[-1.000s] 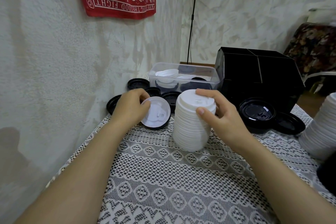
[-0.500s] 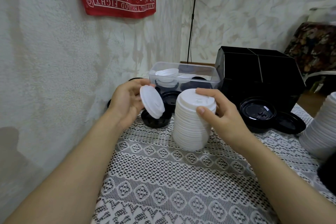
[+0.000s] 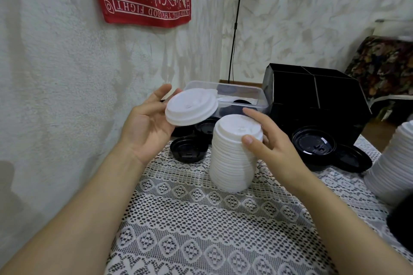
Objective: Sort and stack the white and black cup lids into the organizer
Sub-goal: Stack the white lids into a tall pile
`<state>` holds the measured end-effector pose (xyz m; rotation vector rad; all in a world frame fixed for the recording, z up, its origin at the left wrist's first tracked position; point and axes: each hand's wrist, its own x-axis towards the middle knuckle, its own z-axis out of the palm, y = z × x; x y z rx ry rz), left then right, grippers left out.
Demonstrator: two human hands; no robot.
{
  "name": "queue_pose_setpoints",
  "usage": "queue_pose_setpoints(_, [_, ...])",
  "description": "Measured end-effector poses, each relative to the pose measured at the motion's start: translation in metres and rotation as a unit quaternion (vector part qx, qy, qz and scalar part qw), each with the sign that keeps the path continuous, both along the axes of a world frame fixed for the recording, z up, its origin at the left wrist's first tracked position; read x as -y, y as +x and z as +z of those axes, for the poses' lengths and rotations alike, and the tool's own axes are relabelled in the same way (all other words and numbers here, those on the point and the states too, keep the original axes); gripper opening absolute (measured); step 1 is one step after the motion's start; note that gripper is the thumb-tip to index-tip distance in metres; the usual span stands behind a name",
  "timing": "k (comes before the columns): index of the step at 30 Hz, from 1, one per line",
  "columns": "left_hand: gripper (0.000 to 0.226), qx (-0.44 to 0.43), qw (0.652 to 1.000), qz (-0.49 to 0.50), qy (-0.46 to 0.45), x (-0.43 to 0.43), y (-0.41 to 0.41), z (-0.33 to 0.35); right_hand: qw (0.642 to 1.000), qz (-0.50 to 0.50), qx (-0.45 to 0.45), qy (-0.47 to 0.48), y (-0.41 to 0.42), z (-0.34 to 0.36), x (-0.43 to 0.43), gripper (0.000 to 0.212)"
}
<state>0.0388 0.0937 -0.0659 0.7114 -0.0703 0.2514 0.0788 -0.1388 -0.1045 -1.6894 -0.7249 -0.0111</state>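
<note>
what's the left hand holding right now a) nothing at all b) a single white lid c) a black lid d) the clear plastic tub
B: the left hand holds a single white lid up in the air, next to the white lid stack that the right hand grips at its top.

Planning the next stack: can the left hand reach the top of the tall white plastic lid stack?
Probably yes: left hand holds a round white plastic lid beside the lid stack; right hand grips only the rim.
</note>
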Motion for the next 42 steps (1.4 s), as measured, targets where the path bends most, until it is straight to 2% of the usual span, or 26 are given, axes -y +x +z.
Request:
queue_pose_setpoints(2, [0.036,0.018,0.999,-0.029,0.032,0.002,-0.002,0.0,0.998,-0.032,0.055,-0.013,-0.004,0.004,0.001,0.075])
queue_pose_setpoints(4, [0.043,0.05,0.992,-0.075,0.09,0.007,-0.003,-0.002,0.987,-0.041,0.149,-0.041,-0.01,0.012,0.0,0.085])
queue_pose_setpoints(7, [0.045,0.081,0.976,-0.127,0.159,0.013,-0.002,-0.007,0.961,-0.024,0.263,-0.087,-0.02,0.019,-0.004,0.086])
queue_pose_setpoints(10, [0.033,0.095,0.969,-0.139,0.18,0.018,-0.004,-0.006,0.95,-0.018,0.294,-0.103,-0.024,0.019,-0.009,0.084])
queue_pose_setpoints(13, [0.028,0.083,0.974,-0.095,0.189,0.022,-0.004,-0.006,0.959,-0.015,0.272,-0.08,-0.026,0.02,-0.009,0.078])
queue_pose_setpoints(16, [0.024,0.089,0.974,-0.031,0.208,0.023,-0.001,-0.005,0.981,-0.029,0.193,-0.007,-0.022,0.022,-0.006,0.069])
queue_pose_setpoints(19, [0.032,0.079,0.957,0.02,0.28,0.025,0.0,-0.007,0.991,-0.023,0.11,0.065,-0.011,0.019,0.0,0.057])
queue_pose_setpoints(24, [0.045,0.073,0.914,-0.013,0.398,0.036,0.001,-0.019,0.996,0.016,0.006,0.089,-0.001,0.008,-0.001,0.048])
queue_pose_setpoints(28, [0.048,0.069,0.909,-0.016,0.41,0.041,0.0,-0.021,0.996,0.027,-0.009,0.079,0.001,0.005,-0.004,0.047])
queue_pose_setpoints(42, [0.039,0.059,0.904,-0.04,0.421,0.038,0.005,-0.027,0.995,0.053,-0.027,0.079,0.003,-0.002,0.0,0.052])
